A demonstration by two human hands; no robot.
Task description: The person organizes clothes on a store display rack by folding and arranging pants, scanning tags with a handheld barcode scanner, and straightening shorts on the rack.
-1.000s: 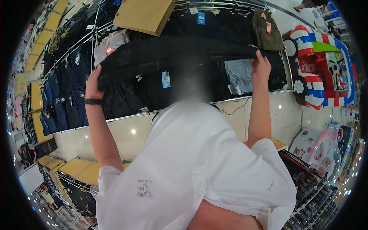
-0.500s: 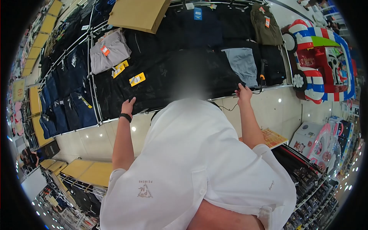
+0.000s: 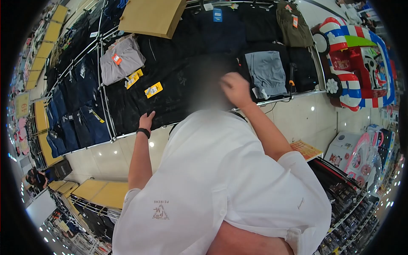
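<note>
A wide black garment [image 3: 172, 87] with a yellow tag [image 3: 153, 89] lies spread over the front of the display table. At its lower left edge, my left hand [image 3: 146, 122], with a black band at the wrist, grips the cloth between thumb and fingers. My right hand [image 3: 236, 90] is over the garment's right part, fingers curled down onto the dark cloth; a blurred patch hides some of it. Folded light grey trousers [image 3: 266, 73] lie just to the right of that hand.
Pinkish-grey trousers [image 3: 122, 60] and a cardboard box [image 3: 152, 16] sit farther back. A black-and-orange tool [image 3: 292, 77] with a cable stands at the front rail. Jeans [image 3: 76, 123] hang at left. A toy ride-on car [image 3: 359, 68] is at right.
My right hand has moved left and inward from the front rail, carrying the black garment's right side over. The grey trousers now show more fully. My left hand has stayed nearly in place.
</note>
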